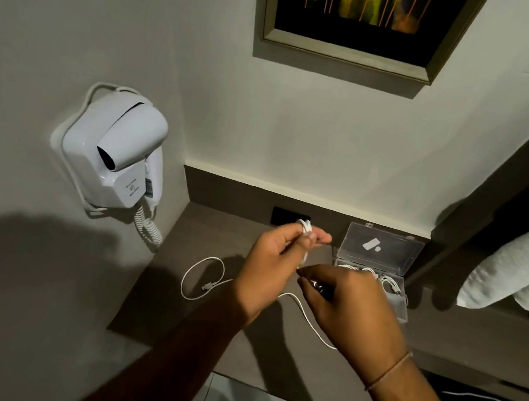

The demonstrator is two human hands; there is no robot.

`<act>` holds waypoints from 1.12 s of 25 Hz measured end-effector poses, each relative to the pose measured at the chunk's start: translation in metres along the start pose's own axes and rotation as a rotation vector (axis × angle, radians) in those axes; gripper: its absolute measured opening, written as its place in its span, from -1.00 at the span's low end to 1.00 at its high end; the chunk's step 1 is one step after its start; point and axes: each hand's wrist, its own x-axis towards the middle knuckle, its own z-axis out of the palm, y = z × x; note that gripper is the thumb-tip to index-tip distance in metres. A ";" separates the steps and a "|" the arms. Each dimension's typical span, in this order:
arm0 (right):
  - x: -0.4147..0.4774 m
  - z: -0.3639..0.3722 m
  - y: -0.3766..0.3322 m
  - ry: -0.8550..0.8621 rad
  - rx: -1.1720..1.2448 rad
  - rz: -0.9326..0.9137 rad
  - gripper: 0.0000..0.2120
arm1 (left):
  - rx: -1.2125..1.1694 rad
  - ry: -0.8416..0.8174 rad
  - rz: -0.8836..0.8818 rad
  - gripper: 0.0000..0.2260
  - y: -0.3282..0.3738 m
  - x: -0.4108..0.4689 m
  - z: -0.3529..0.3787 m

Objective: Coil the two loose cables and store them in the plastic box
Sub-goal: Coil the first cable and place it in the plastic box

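The left hand (276,257) pinches a small coil of the white cable (307,314), the right hand (348,305) grips the strand below, its slack trailing leftward across the tabletop (210,226), away from the open plastic box (379,253) just right of both hands.

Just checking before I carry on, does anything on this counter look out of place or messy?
Only the white cable being coiled: its free end trails in a loose loop across the counter. The left hand holds the started coil, the right hand feeds it. The plastic box stands open. Nothing looks damaged.
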 end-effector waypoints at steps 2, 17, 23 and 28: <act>0.009 -0.012 -0.006 0.015 -0.029 -0.044 -0.88 | 0.138 -0.016 -0.059 -0.76 0.003 -0.001 0.003; 0.027 0.018 -0.029 0.065 0.895 0.314 -0.81 | 0.045 -0.248 -0.415 -0.70 -0.009 0.024 -0.051; 0.029 0.035 -0.016 0.095 0.614 0.451 -0.83 | 0.131 -0.306 -0.436 -0.63 -0.037 0.043 -0.051; 0.035 0.052 0.029 0.147 0.411 0.484 -0.83 | 0.349 -0.327 -0.422 -0.61 -0.067 0.065 -0.019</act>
